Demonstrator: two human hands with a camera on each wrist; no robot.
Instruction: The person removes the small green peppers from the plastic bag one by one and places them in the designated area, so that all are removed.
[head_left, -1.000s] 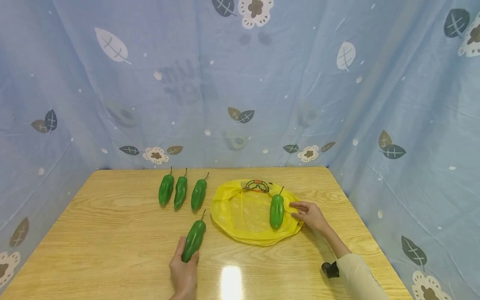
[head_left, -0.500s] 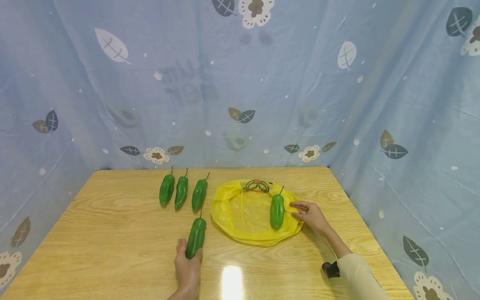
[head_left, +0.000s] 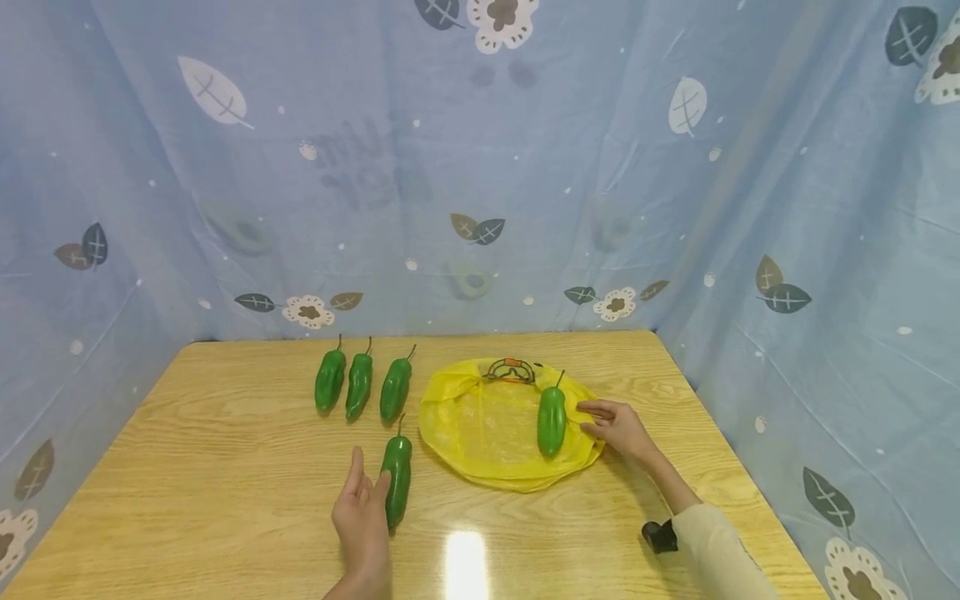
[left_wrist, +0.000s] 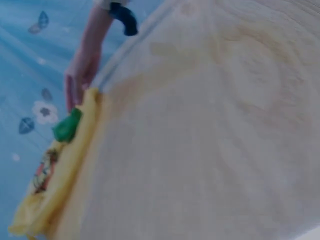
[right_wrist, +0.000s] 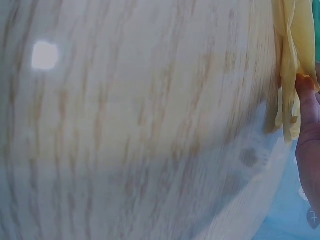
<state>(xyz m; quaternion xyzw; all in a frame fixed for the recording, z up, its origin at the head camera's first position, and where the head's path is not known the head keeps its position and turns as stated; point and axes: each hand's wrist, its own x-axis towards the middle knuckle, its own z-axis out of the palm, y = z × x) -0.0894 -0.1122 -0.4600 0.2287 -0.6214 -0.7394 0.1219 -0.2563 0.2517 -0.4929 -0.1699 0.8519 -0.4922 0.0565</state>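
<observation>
A green pepper (head_left: 399,479) lies on the table in front of the person's left hand (head_left: 362,512). That hand's fingers are straight and apart, and its thumb overlaps the pepper's left side; whether it touches cannot be made out. The person's right hand (head_left: 617,429) pinches the right edge of a yellow plastic bag (head_left: 480,417) between thumb and fingers. In the right wrist view, the thumb (right_wrist: 307,95) presses on the bag's edge (right_wrist: 290,65). Within the spread-out bag's rim lies another green pepper (head_left: 551,422), close to the right fingertips.
Three more green peppers stand in a loose row at the back left: a left one (head_left: 330,380), a middle one (head_left: 359,385) and a right one (head_left: 395,390). A black object (head_left: 660,537) sits by the right sleeve. A blue patterned curtain (head_left: 375,167) encloses the wooden table (head_left: 225,467).
The left hand has let go of the pepper it gripped; the pepper now rests on the table and the hand has moved slightly left, fingers spread. The right hand and bag have stayed put.
</observation>
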